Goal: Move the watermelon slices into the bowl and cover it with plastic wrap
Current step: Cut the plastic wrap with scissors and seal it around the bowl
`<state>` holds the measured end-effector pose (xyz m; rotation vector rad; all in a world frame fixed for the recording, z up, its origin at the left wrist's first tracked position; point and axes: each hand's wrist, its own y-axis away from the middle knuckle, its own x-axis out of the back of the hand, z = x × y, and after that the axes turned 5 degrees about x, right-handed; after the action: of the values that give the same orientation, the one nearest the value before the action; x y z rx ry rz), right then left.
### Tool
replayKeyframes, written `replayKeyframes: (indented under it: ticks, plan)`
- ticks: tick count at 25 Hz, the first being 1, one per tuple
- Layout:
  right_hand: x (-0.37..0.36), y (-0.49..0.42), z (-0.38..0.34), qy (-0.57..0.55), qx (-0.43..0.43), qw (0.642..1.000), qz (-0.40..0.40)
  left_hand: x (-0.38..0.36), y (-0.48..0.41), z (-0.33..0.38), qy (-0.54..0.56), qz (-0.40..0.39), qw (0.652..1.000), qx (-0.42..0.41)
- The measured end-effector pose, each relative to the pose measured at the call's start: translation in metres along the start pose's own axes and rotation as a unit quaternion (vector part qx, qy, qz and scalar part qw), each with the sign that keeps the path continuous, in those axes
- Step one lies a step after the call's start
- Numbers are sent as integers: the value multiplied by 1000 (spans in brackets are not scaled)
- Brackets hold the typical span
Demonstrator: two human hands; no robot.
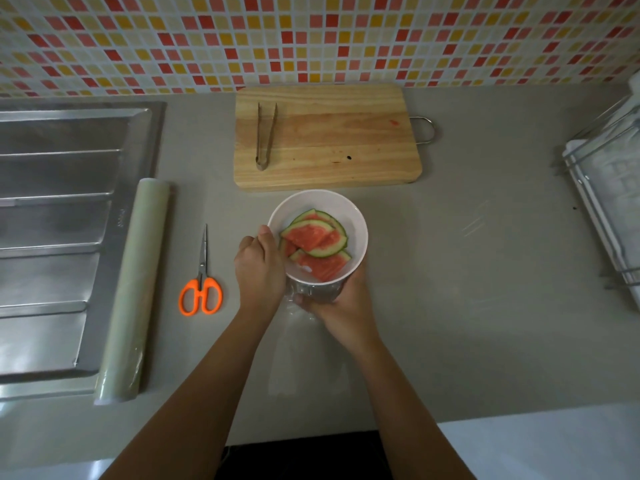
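Observation:
A white bowl (353, 216) stands on the grey counter just in front of the cutting board, with several watermelon slices (315, 242) lying inside it. A clear sheet of plastic wrap (304, 344) trails from the bowl's near side down over the counter toward me. My left hand (259, 268) grips the bowl's left rim, thumb on top. My right hand (343, 303) curls around the near side of the bowl, pinching bunched wrap against it. The far half of the bowl looks uncovered.
A roll of plastic wrap (135, 292) lies along the steel sink drainboard (59, 220) at left. Orange-handled scissors (201, 282) lie beside it. Metal tongs (266, 135) rest on the wooden cutting board (332, 143) behind the bowl. A wire dish rack (609, 188) stands at right.

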<state>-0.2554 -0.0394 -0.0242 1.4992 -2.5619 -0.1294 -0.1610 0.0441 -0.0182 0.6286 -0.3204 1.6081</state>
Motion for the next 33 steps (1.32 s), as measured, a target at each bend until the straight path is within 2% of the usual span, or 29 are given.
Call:
replayKeyframes:
  ticks: [2,4,7,9,11,13,15,17,20,25,27,28,30,32,33]
  plan:
    - [-6,0,-6,27,22,999,28,2,2,-4,21,-30,999,30]
    - [-9,2,-10,102,1,993,52,4,6,-11,17,-48,998,33]
    - [3,7,-15,327,-82,941,24,15,-4,-14,-89,-11,994,-54]
    - [11,14,-21,384,-117,916,-7,21,-29,-1,-93,-47,988,-117]
    - [8,28,-31,371,-91,924,22,23,-52,19,-35,-153,979,-131]
    - [-6,42,-39,289,-51,953,77,20,-62,32,-48,-255,958,-126]
    - [-16,44,-44,177,-47,980,72,19,-61,32,-81,-298,943,-125]
    - [-13,33,-43,125,-39,989,70,22,-54,29,-65,-275,953,-112]
    - [6,5,-40,121,-35,990,69,31,-43,21,-26,-218,972,-80]
    - [36,-49,-43,139,-58,987,-52,39,-9,-6,36,-126,991,3]
    - [43,-65,-47,184,-76,978,-68,40,-10,-11,7,-89,996,-11]
    - [43,-70,-49,237,-50,969,-46,39,-16,-11,-8,-72,997,-32]
    - [34,-75,-56,338,100,936,-13,32,-31,-4,-33,-82,993,-73]
    - [15,-78,-61,377,214,896,-94,23,-38,1,-18,-140,987,-81]
    - [5,-80,-60,394,226,878,-154,18,-39,2,1,-171,983,-72]
